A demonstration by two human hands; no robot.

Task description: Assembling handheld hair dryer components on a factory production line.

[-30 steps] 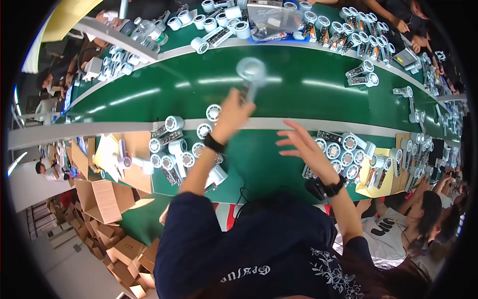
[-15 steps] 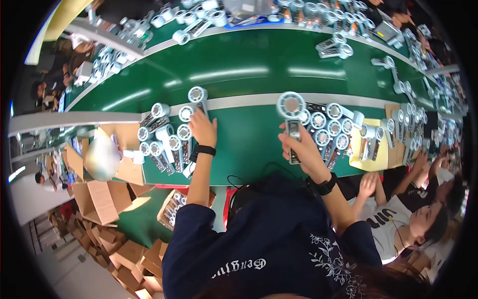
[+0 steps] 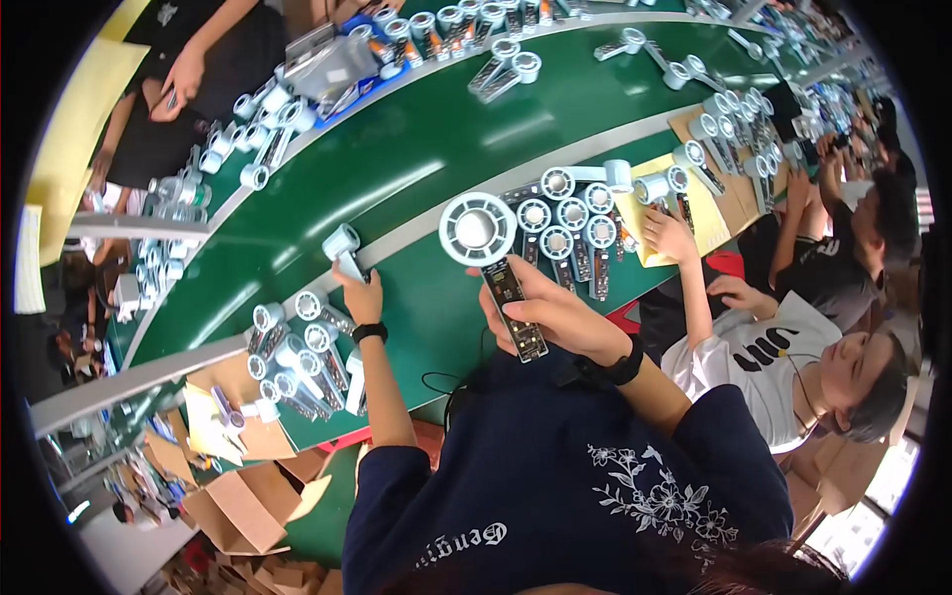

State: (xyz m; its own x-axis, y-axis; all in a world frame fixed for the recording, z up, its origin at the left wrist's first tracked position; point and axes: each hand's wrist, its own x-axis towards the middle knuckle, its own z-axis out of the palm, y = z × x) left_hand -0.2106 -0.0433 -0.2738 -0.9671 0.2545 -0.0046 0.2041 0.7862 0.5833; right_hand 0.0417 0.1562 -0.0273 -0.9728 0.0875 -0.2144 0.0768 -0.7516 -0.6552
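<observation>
My right hand [image 3: 555, 312] holds a light-blue handheld fan [image 3: 478, 230] by its handle. Its round, spoked head points up, and a dark circuit board shows along the open handle. My left hand [image 3: 361, 299] is closed around the handle of a second handheld fan [image 3: 342, 241], its drum-shaped head tilted away at the far side of the bench. Left of that hand lies a cluster of similar fans [image 3: 315, 337], boards exposed. Another group of fans [image 3: 572, 213] lies just beyond and right of my right hand.
The green bench [image 3: 416, 342] has a raised pale rail behind it. A co-worker's hand [image 3: 669, 235] reaches over a yellow sheet [image 3: 699, 213] on the right. An open cardboard box [image 3: 238, 511] stands at lower left. More fans [image 3: 506, 71] lie across the green surface beyond.
My view has turned to the right. My left hand has lifted a fan away from the left cluster. The right-hand fan is nearer to me, and a co-worker's hand has reached onto the yellow sheet.
</observation>
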